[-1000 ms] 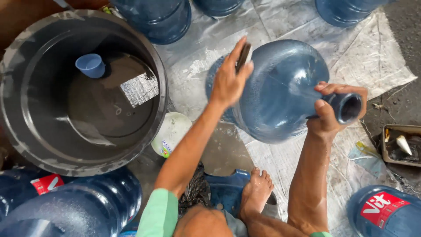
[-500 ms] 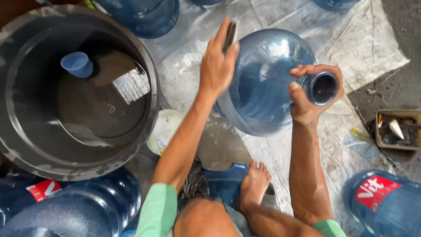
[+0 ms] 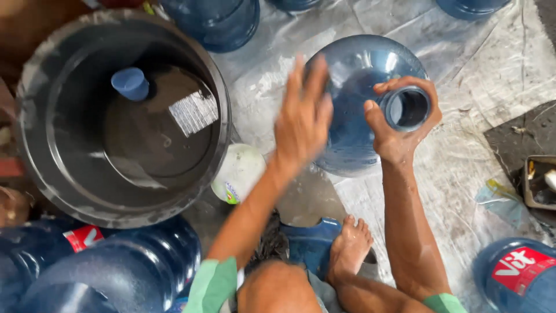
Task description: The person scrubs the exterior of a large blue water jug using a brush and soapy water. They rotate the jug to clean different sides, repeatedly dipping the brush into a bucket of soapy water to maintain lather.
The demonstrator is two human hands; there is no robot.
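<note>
Water fills the big dark tub [image 3: 40, 116] at nine o'clock, a blue cup [image 3: 131, 83] floating in it. Beside it at centre, the left hand [image 3: 303, 119] is now spread flat and blurred against the blue water jug [image 3: 353, 75]; the thin dark object it held earlier no longer shows. At two o'clock the right hand [image 3: 399, 136] grips the neck, whose mouth has turned up toward the camera.
</note>
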